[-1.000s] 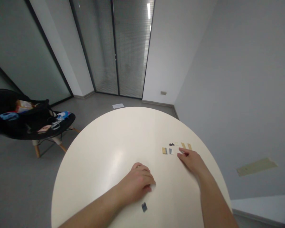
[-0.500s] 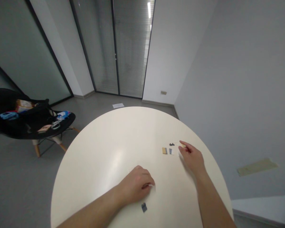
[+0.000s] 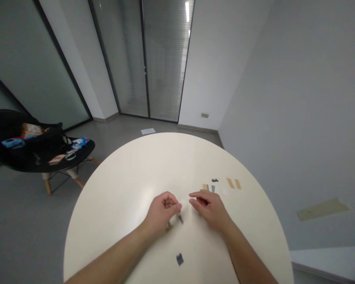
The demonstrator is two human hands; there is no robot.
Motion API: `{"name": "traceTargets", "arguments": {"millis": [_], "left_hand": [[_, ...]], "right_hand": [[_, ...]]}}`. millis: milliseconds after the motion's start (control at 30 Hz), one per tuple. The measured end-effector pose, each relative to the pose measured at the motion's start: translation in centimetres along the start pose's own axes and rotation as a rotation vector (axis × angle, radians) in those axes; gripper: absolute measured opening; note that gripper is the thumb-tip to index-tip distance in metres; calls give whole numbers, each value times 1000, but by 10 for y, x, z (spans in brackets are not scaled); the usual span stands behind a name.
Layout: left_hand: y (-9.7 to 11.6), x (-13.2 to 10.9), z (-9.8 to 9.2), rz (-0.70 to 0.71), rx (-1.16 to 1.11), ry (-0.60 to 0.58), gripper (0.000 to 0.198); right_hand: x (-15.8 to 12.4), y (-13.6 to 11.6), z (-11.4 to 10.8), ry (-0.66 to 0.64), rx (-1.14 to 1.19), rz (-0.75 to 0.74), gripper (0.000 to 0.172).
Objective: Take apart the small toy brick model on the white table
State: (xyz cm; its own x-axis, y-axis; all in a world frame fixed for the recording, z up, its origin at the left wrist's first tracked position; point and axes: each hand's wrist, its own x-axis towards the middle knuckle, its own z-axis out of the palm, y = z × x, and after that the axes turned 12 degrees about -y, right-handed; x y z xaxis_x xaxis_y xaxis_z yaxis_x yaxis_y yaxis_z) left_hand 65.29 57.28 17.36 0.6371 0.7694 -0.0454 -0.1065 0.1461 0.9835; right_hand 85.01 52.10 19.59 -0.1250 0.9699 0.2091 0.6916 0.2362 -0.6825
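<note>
My left hand (image 3: pixel 165 211) is over the middle of the table, thumb and forefinger pinched; what they hold, if anything, is too small to make out. Just under those fingertips a small dark grey strip (image 3: pixel 181 219) shows, and a tan and grey piece (image 3: pixel 169 227) peeks out below the hand. Facing it from the right is my right hand (image 3: pixel 210 207), its thumb and forefinger slightly apart with nothing visible between them. Behind its knuckles lie small flat pieces, a tan one (image 3: pixel 205 186) and a blue-grey one (image 3: pixel 213 188), partly covered by the hand.
Further right on the round white table (image 3: pixel 130 169) are two tan strips (image 3: pixel 230 183) and a small black piece (image 3: pixel 215 180). A dark grey piece (image 3: pixel 180 259) lies near the front. At left stands a black chair (image 3: pixel 41 157) with a bag and packets on it.
My right hand has come left and nearer from the far-right pieces, uncovering the tan strips. My left hand has moved up and turned, showing its pinched fingers and small pieces beneath.
</note>
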Motion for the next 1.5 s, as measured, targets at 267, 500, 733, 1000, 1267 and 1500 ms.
{"name": "traceTargets", "arguments": {"millis": [267,500,733,1000,1267,1500], "left_hand": [[-3,1,0,10,-79,9,28],[3,1,3,-22,-82,22,35],[2,-1,2,-44,-112,-24,37],[0,-1,2,-56,-13,-15,35],[-2,-3,-1,-3,151,-16,33],[4,-4,1,-6,180,-51,31]], "right_hand": [[0,-4,6,-17,5,-70,23],[0,-8,11,-32,19,-79,24],[-2,-7,17,-50,-5,-110,28],[-1,-8,24,-55,-113,-162,39],[-1,-11,23,-32,-161,-210,34],[-1,-7,14,-27,-176,-197,31]]}}
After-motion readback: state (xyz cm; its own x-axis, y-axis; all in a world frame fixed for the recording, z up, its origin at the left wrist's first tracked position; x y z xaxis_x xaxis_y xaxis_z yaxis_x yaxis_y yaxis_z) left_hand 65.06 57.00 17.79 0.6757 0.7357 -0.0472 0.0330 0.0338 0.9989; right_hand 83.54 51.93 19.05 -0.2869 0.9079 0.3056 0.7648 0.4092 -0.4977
